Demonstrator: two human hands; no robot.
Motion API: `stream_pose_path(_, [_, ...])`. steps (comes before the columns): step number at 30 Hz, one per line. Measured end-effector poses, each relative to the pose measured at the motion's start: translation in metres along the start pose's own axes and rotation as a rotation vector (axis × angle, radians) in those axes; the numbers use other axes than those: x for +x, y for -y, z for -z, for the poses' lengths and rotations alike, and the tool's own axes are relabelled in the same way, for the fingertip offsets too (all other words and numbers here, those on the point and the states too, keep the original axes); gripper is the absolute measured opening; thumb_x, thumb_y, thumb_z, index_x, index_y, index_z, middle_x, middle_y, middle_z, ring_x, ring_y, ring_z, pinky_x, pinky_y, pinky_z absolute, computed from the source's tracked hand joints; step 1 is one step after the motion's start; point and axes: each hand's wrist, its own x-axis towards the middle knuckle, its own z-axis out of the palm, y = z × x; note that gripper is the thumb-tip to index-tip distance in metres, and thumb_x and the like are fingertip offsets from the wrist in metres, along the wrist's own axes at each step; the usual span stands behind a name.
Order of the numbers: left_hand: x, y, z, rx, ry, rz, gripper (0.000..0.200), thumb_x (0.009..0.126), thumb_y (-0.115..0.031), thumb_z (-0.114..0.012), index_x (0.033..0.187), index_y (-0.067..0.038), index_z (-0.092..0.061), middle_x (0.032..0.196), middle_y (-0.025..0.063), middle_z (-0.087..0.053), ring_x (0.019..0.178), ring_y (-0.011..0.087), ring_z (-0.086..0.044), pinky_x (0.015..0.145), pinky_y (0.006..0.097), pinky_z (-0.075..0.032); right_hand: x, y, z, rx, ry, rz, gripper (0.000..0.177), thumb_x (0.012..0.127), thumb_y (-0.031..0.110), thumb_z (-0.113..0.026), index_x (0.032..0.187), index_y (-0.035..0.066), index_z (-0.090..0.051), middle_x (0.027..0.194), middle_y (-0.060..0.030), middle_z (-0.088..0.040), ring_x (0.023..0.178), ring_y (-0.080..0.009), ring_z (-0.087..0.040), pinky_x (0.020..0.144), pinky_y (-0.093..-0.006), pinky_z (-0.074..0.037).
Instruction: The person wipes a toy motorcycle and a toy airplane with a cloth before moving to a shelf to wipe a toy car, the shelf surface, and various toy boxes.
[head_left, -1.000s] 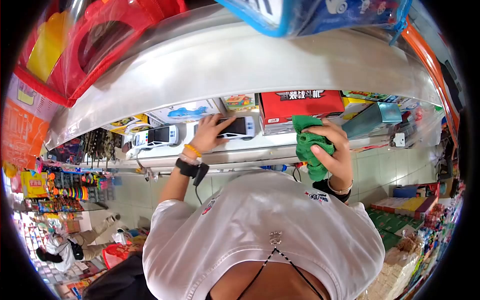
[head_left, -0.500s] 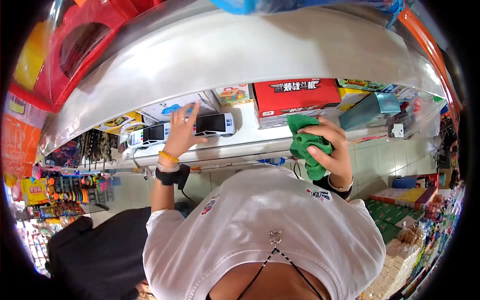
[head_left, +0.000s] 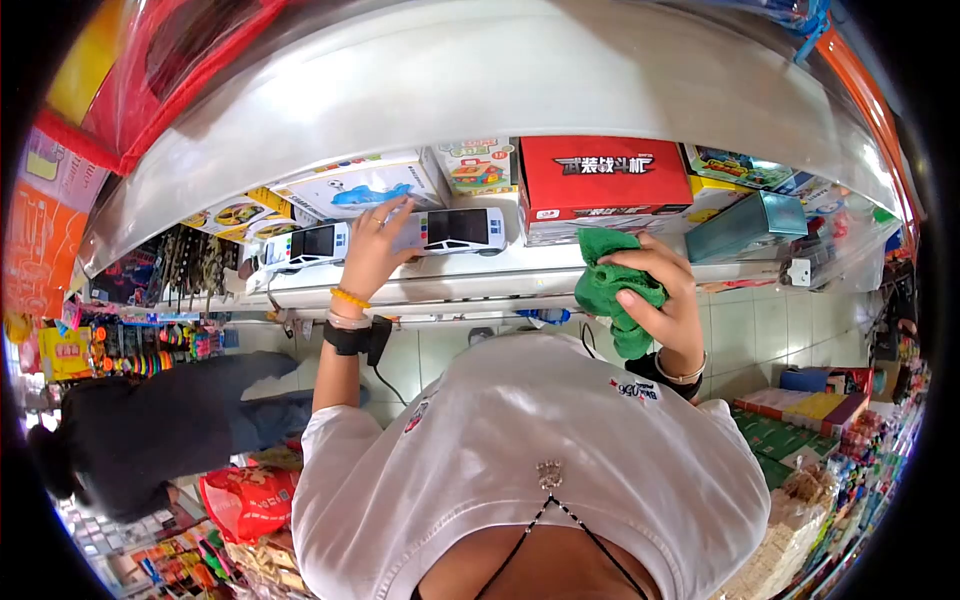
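Note:
My left hand is at the left end of a white toy car with a black top, on the white shelf. Its thumb is on the near side and its fingers reach over the far side, around that end. A second white toy car sits just left of this hand. My right hand is wrapped round a bunched green cloth, held in front of the shelf edge. Close beyond the cloth stands a red box with Chinese lettering.
A white box with a blue picture and a small toy box line the shelf's back. To the right stands a teal box. The upper shelf overhangs everything. A person in dark clothes is behind on the left.
The toy car at my left hand has shifted right, closer to the red box, and the hand has moved slightly right. My right hand still holds the cloth. The person behind has changed posture.

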Motion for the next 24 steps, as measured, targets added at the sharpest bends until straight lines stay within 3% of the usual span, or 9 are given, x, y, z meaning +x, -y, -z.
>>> stream_pose_path(7, [-0.01,-0.004,-0.014,0.009,0.043,-0.093,0.052,0.071,-0.021,-0.075,0.12,-0.014,-0.06,0.122,0.0027,-0.058,0.109,0.0261,-0.053,0.095,0.0434,-0.038,-0.006,-0.001,-0.002,-0.042,0.005,-0.023,0.031,0.073,0.016,-0.065,0.097,-0.004,-0.063,0.092,-0.0148,-0.067,0.075,-0.0228,-0.051,0.067,-0.0333,-0.042])
stream_pose_path(16, [-0.004,-0.011,-0.03,0.025,0.067,-0.042,0.039,0.075,-0.02,-0.072,0.112,-0.014,-0.065,0.112,0.0039,-0.063,0.105,0.0251,-0.057,0.1,0.0441,-0.037,-0.01,-0.003,0.0,-0.025,-0.009,-0.05,0.03,0.073,0.013,-0.065,0.097,-0.005,-0.063,0.092,-0.0144,-0.068,0.071,-0.0215,-0.047,0.064,-0.0326,-0.04])
stream_pose_path(24, [-0.011,-0.015,-0.035,0.008,0.039,-0.008,0.041,0.076,-0.02,-0.071,0.116,-0.014,-0.062,0.11,0.0032,-0.063,0.105,0.0233,-0.056,0.101,0.0457,-0.034,-0.014,-0.005,0.009,-0.027,-0.011,-0.103,0.03,0.074,0.014,-0.065,0.096,-0.006,-0.063,0.089,-0.0135,-0.067,0.073,-0.0214,-0.046,0.063,-0.0322,-0.038])
